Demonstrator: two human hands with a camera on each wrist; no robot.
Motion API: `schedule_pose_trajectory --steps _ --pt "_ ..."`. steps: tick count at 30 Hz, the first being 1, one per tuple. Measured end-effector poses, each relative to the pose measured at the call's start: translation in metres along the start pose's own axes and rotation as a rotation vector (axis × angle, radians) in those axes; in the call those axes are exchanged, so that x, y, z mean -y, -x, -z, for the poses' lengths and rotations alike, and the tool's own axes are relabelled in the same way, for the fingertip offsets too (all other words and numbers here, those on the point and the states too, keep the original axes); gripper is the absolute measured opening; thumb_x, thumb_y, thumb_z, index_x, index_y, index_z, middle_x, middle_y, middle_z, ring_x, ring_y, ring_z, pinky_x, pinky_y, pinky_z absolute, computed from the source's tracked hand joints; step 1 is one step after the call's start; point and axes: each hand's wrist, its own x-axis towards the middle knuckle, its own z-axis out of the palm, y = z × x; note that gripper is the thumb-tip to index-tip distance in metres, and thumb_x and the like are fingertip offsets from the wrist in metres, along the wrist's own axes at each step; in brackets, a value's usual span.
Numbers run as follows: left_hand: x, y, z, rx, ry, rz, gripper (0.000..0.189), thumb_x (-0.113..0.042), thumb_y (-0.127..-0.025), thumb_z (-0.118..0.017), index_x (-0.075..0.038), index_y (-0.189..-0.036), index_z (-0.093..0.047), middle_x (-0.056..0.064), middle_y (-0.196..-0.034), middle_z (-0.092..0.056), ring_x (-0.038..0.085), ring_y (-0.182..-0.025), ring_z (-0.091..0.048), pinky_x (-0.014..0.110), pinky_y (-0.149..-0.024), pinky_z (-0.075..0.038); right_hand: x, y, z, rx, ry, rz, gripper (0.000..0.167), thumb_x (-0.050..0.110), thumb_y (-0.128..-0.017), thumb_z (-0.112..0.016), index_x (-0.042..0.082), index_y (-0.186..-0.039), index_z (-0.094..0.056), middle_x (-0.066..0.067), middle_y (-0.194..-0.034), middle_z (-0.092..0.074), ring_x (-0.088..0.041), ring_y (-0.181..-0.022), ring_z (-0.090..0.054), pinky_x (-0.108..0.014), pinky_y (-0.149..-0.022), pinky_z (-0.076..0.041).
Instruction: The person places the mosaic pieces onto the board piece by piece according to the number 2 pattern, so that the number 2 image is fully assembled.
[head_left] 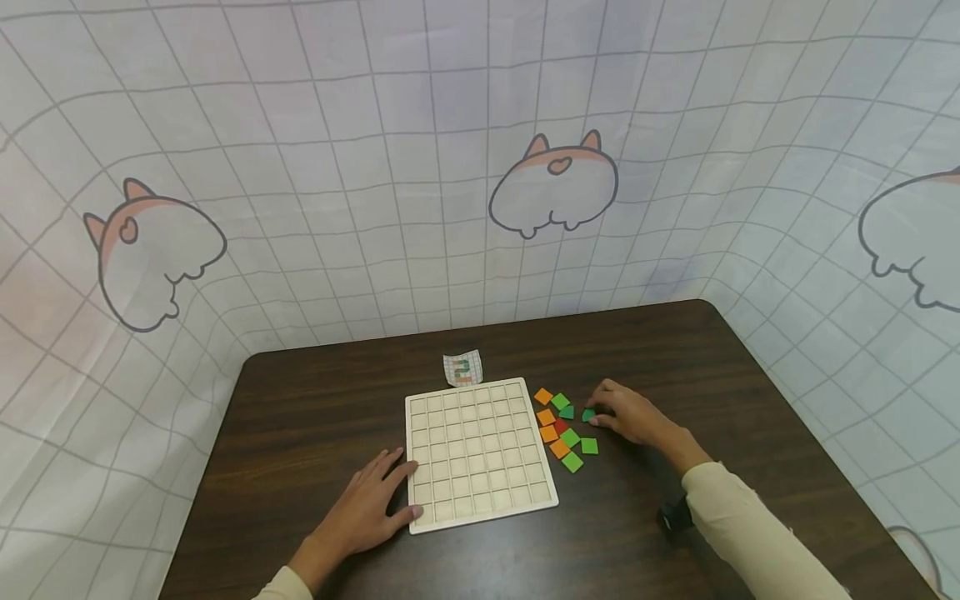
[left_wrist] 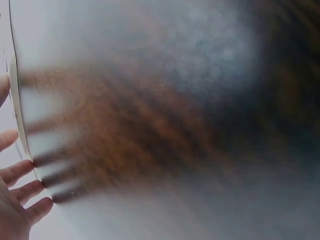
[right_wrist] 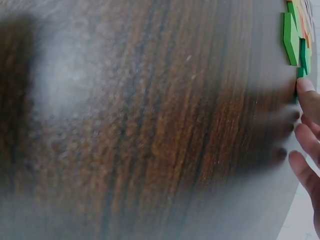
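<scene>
Right grip [head_left: 632, 415] pinches small flat dark-green tile [head_left: 588, 415] on dark wood-grain tabletop [head_left: 315, 408], right of loose orange, green and red tiles [head_left: 550, 433]; square cream gridded board [head_left: 480, 457] lies farther left, left grip [head_left: 367, 502] spread, fingers on its left edge.

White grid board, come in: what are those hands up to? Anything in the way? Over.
Left hand on left edge of grid board, squares bare. Right hand pinching dark green tile. Other tiles lie between right hand and board.
</scene>
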Motion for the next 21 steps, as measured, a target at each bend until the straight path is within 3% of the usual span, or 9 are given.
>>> schedule_pose_trajectory --steps 11,21 --pt "0.0005 -0.0009 -0.0013 0.001 -0.006 0.012 0.068 -0.058 -0.092 -0.065 -0.024 -0.148 -0.049 0.013 -0.160 -0.037 0.040 -0.148 -0.032 0.067 -0.108 -0.034 0.0024 -0.0025 0.0049 0.048 -0.030 -0.031 0.020 0.020 -0.090 -0.076 0.012 -0.106 -0.068 -0.002 -0.103 -0.066 -0.010 -0.081 -0.057 -0.033 -0.071 -0.050" --pt "-0.0017 -0.0014 -0.0002 0.003 -0.011 0.020 0.068 -0.058 -0.092 -0.064 -0.023 -0.149 -0.049 0.013 -0.160 -0.037 0.041 -0.148 -0.033 0.068 -0.107 -0.034 0.0027 -0.0016 0.0059 0.037 -0.080 -0.044 0.013 0.018 -0.089 -0.077 0.016 -0.096 -0.066 0.008 -0.083 -0.062 -0.007 -0.071 -0.050 -0.027 -0.065 -0.043"
